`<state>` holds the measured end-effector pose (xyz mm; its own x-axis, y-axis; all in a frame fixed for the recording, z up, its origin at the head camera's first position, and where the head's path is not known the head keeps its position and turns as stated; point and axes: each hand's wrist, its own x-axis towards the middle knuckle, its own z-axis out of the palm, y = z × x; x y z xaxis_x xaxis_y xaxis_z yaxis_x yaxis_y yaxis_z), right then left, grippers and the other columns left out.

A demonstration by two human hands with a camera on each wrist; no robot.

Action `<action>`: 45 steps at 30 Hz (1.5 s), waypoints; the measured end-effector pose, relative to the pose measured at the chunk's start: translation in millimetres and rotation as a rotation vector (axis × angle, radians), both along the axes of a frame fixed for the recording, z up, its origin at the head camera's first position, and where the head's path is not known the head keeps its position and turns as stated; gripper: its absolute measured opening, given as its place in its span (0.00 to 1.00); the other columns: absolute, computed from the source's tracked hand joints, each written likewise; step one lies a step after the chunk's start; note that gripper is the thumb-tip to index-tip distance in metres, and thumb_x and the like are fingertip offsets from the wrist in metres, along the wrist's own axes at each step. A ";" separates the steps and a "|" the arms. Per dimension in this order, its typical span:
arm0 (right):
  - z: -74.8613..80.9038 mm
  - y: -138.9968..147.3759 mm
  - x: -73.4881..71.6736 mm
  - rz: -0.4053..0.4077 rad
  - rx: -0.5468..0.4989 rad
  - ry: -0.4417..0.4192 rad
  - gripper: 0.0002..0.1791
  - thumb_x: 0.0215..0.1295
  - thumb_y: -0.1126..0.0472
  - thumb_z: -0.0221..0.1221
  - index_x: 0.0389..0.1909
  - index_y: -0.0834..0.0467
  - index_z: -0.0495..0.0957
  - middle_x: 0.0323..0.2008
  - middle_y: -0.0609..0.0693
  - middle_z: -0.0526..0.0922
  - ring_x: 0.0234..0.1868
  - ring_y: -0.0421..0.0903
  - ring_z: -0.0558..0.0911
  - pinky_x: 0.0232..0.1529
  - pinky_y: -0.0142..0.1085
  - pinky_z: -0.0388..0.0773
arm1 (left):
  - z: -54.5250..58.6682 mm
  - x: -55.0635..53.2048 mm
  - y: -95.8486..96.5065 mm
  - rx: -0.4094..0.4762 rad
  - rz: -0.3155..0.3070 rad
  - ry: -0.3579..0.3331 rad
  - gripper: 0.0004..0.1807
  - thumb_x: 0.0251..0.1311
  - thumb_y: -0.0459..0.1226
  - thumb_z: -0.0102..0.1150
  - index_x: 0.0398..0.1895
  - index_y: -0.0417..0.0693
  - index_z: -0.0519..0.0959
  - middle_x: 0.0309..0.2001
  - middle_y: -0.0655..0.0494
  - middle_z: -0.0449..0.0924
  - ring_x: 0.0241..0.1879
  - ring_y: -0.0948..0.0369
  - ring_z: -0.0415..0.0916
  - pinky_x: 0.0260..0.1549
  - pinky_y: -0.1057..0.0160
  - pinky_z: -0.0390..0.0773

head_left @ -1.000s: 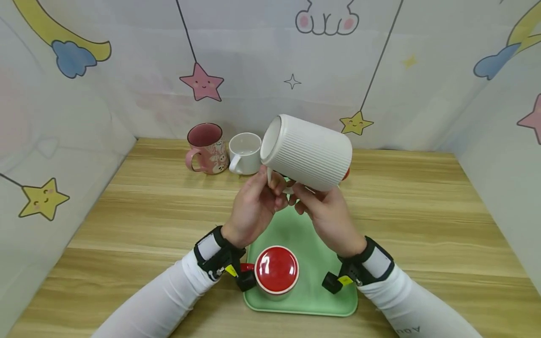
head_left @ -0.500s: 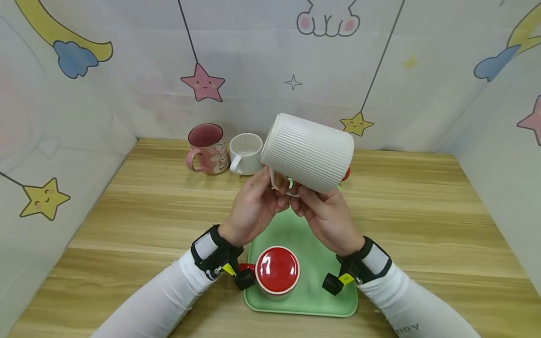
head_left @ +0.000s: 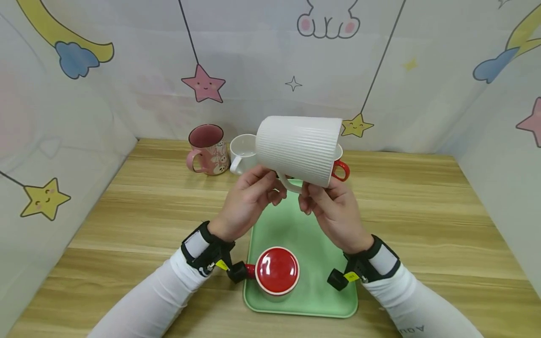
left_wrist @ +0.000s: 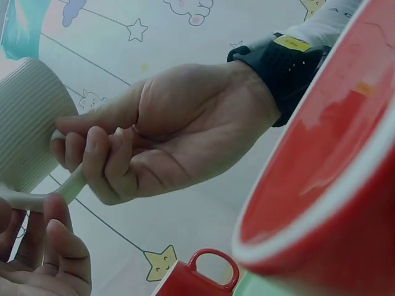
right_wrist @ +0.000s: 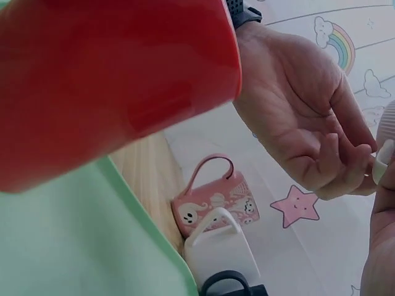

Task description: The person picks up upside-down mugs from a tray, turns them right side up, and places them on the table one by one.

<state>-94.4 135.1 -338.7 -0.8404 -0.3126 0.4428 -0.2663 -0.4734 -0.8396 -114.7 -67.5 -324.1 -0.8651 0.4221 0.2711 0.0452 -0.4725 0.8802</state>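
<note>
A white ribbed mug (head_left: 297, 148) is held sideways above the tray, its handle (head_left: 289, 184) pointing down. No opening shows in the head view. My left hand (head_left: 249, 199) pinches the handle near the mug's left end. With thumb and fingers, my right hand (head_left: 336, 211) grips the handle's other end and the mug's lower right side. Both hands reach the handle in the left wrist view, the right hand (left_wrist: 179, 129) being the larger one there. Below them a red mug (head_left: 276, 270) stands upside down on the green tray (head_left: 321, 300), handle to the left.
At the back stand a pink mug (head_left: 209, 152) with drawn figures and a small white mug (head_left: 245, 152), partly covered. A red handle (head_left: 341, 170) shows behind the ribbed mug. Something black with a loop (right_wrist: 231, 283) appears in the right wrist view. Patterned walls enclose the wooden table (head_left: 422, 225).
The ribbed mug has turned from a slant to nearly level, and its opening, visible on the left earlier, is out of sight. My hands have moved slightly apart.
</note>
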 end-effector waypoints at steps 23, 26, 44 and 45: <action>35.0 52.3 -14.2 -0.293 -0.030 0.137 0.09 0.74 0.73 0.48 0.46 0.74 0.75 0.33 0.59 0.77 0.30 0.50 0.76 0.30 0.34 0.76 | 9.8 -14.1 -33.1 -0.133 0.253 0.106 0.19 0.75 0.34 0.49 0.64 0.34 0.69 0.52 0.38 0.72 0.41 0.56 0.76 0.39 0.65 0.76; 40.1 63.7 -17.2 -0.340 -0.060 0.143 0.08 0.73 0.74 0.49 0.43 0.77 0.73 0.32 0.61 0.77 0.29 0.51 0.76 0.30 0.34 0.77 | 9.8 -15.3 -38.3 -0.161 0.281 0.144 0.17 0.74 0.34 0.49 0.62 0.37 0.71 0.52 0.37 0.71 0.41 0.54 0.76 0.39 0.64 0.76; 32.0 121.7 -34.6 -0.619 0.150 0.125 0.13 0.69 0.71 0.57 0.48 0.78 0.77 0.36 0.63 0.81 0.26 0.49 0.80 0.27 0.31 0.79 | 1.0 -20.8 -64.6 -0.341 0.441 0.264 0.18 0.72 0.31 0.52 0.62 0.33 0.71 0.50 0.39 0.73 0.42 0.50 0.75 0.39 0.63 0.74; 30.3 124.0 -36.0 -0.636 0.165 0.123 0.13 0.69 0.71 0.57 0.48 0.77 0.77 0.36 0.62 0.81 0.26 0.48 0.80 0.27 0.31 0.79 | 0.1 -21.1 -66.3 -0.354 0.448 0.270 0.18 0.72 0.31 0.52 0.62 0.33 0.71 0.50 0.39 0.74 0.42 0.50 0.75 0.39 0.63 0.74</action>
<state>-130.4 259.1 -308.4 -0.8301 0.1551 0.5357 -0.5492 -0.0603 -0.8335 -135.7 -133.8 -324.0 -0.8992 0.1384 0.4151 0.4139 -0.0385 0.9095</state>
